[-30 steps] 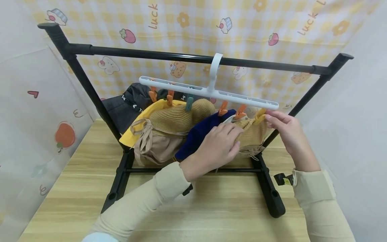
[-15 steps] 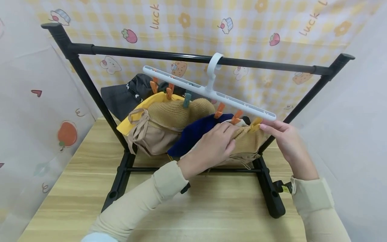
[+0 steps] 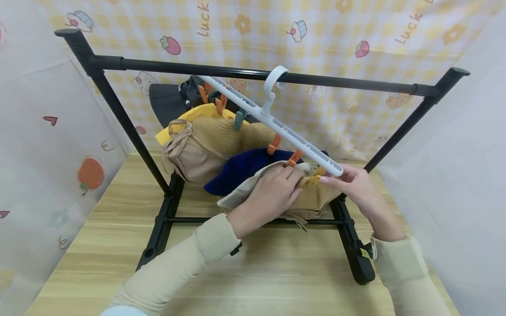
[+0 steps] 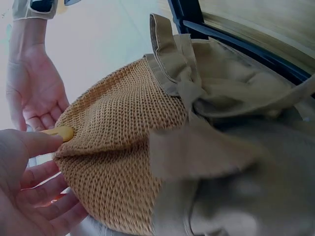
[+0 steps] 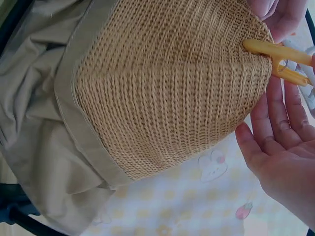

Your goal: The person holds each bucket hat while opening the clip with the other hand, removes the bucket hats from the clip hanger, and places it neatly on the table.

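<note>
A woven straw hat with a beige cloth brim hangs at the lowered right end of a white clip hanger. A yellow clothespin bites the tip of its crown. My left hand grips the crown beside the clothespin, thumb in front, as the left wrist view shows. My right hand is at the hanger's end, its thumb on the clothespin's handle and its other fingers behind. Left of the hat hang a pale hat and a navy blue hat on orange clothespins.
The hanger hooks over the black rack's top bar. On its raised left half hang another straw hat, a yellow hat and a black hat. The rack's feet stand on a wooden table before a patterned cloth.
The hanger's right end has tipped down and swung leftward with both hands, while its left end and the hats there have risen. Both hands stay at the straw hat and clothespin.
</note>
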Tool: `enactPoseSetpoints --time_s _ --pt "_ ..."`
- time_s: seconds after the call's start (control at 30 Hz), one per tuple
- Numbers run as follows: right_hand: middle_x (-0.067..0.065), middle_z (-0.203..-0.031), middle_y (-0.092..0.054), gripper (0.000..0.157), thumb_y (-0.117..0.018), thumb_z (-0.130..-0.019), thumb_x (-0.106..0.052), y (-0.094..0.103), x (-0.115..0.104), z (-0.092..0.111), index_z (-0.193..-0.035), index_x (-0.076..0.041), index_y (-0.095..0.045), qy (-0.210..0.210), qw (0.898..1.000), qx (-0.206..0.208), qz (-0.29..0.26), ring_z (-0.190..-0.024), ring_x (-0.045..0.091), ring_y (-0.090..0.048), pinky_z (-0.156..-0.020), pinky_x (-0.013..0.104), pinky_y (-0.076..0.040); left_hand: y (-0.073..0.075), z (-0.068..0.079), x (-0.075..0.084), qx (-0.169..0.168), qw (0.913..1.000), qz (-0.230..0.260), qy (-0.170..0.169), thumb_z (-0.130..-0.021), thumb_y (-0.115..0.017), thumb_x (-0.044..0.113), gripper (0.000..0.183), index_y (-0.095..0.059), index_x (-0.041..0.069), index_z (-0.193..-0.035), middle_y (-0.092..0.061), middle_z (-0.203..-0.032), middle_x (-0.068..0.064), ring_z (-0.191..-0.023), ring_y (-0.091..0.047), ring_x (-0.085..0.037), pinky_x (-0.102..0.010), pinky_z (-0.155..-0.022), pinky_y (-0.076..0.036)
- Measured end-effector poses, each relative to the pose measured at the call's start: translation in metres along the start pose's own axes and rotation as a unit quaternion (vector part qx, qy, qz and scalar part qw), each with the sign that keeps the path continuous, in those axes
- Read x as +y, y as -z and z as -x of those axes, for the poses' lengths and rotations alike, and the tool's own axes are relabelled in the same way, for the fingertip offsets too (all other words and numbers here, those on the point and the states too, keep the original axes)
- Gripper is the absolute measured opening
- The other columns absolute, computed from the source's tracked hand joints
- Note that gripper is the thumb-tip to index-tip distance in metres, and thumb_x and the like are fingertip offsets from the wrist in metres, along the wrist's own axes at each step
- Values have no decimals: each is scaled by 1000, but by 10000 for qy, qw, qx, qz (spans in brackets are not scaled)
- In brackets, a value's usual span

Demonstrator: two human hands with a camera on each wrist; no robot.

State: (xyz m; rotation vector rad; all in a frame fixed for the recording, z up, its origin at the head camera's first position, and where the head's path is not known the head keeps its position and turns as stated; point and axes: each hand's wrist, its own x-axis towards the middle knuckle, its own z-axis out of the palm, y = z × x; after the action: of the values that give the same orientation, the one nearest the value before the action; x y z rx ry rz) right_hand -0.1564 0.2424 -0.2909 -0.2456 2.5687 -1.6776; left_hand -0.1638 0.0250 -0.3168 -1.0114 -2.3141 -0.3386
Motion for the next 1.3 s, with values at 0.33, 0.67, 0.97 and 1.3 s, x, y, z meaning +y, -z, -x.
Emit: enactPoseSetpoints --time_s 0.33,0.67,0.97,1.3 --pt "4 -94 -50 21 -66 -87 -25 -23 -15 -2 -93 -9 -55 529 9959 -276 682 -89 19 -45 -74 31 -38 8 16 -15 -1 9996 236 161 -89 -63 24 27 -63 11 -112 -65 -105 -2 -103 -57 -19 -31 -93 -43" --pt "3 -92 -57 29 -68 -85 -26 -26 -25 2 -97 -5 -52 611 9932 -198 972 -89 16 -53 -74 30 -43 14 18 -13 75 9978 612 259 -92 -59 27 22 -65 12 -108 -65 -94 1 -90 -56 -15 -28 -81 -46" --pt "4 -85 -57 26 -69 -84 -22 -29 -24 1 -94 -4 -54 931 9893 -55 1126 -86 14 -53 -84 36 -40 13 17 -10 218 9972 680 197 -90 -62 24 17 -67 15 -104 -65 -88 1 -78 -55 -14 -26 -73 -45" --pt "3 -85 -54 21 -69 -85 -21 -31 -23 2 -90 -5 -55 1067 9863 176 1245 -84 14 -52 -75 26 -43 19 16 -8 -311 9934 979 501 -89 -63 25 18 -64 15 -105 -64 -88 1 -78 -54 -12 -25 -67 -45"
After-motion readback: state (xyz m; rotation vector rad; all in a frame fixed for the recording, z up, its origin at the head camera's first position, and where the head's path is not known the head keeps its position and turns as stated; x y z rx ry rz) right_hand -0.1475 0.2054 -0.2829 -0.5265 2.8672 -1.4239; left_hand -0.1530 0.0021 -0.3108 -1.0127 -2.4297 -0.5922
